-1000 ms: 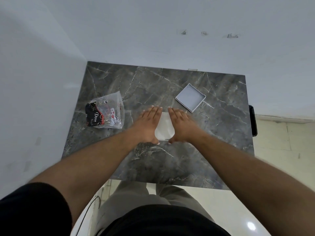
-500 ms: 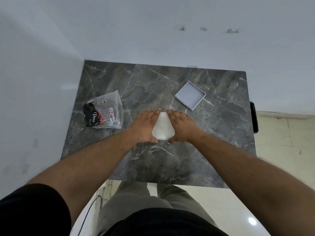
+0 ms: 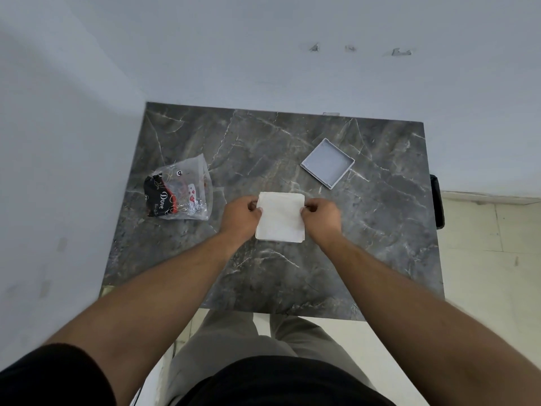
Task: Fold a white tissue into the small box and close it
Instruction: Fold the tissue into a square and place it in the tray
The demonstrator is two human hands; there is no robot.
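Note:
A white tissue (image 3: 281, 217), folded into a rough square, lies in the middle of the dark marble table (image 3: 292, 273). My left hand (image 3: 241, 216) pinches its left edge near the far corner. My right hand (image 3: 320, 216) pinches the right edge at the same height. A small shallow grey-white square box part (image 3: 328, 162) lies open side up on the table, beyond and to the right of the tissue, apart from both hands. I cannot tell whether it is the box's base or its lid.
A clear plastic bag (image 3: 183, 193) holding a black packet and small items sits at the table's left. White walls border the table at the left and far sides. A dark object (image 3: 437, 200) hangs at the table's right edge. Tiled floor lies to the right.
Both hands lay flat on the tissue, pressing it. They have now slid apart to its side edges and curled into pinches, uncovering the whole square of tissue.

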